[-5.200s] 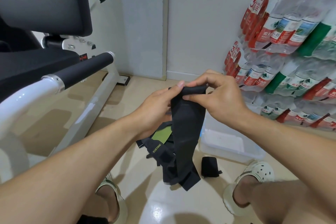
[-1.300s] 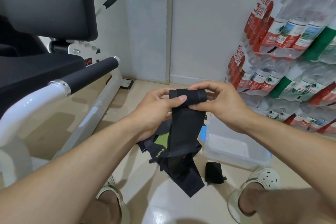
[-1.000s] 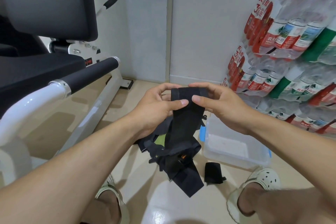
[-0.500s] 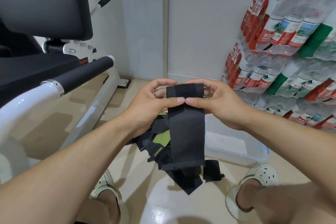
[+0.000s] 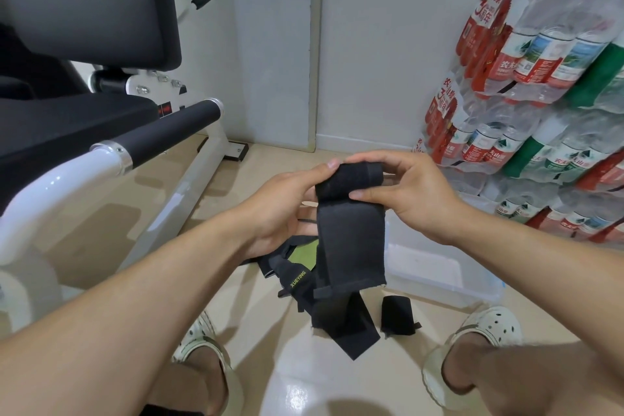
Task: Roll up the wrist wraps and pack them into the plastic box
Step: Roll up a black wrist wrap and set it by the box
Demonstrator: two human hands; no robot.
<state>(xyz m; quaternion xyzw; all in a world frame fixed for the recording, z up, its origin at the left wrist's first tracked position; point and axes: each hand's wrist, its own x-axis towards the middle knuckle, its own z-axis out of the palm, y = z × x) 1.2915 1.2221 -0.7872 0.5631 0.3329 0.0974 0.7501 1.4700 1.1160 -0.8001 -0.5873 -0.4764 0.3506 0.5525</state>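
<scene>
Above the floor pile, our left hand [image 5: 282,209] and right hand [image 5: 410,194] pinch the wrist wrap [image 5: 349,230] roll's two ends, fingers curled to keep it tight; tail hangs; plastic box [image 5: 439,272] sits open below right.

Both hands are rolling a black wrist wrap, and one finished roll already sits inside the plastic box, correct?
Not quite. In the head view the finished roll lies on the floor beside the plastic box, not inside. Left hand and right hand do hold the black wrist wrap.
</scene>
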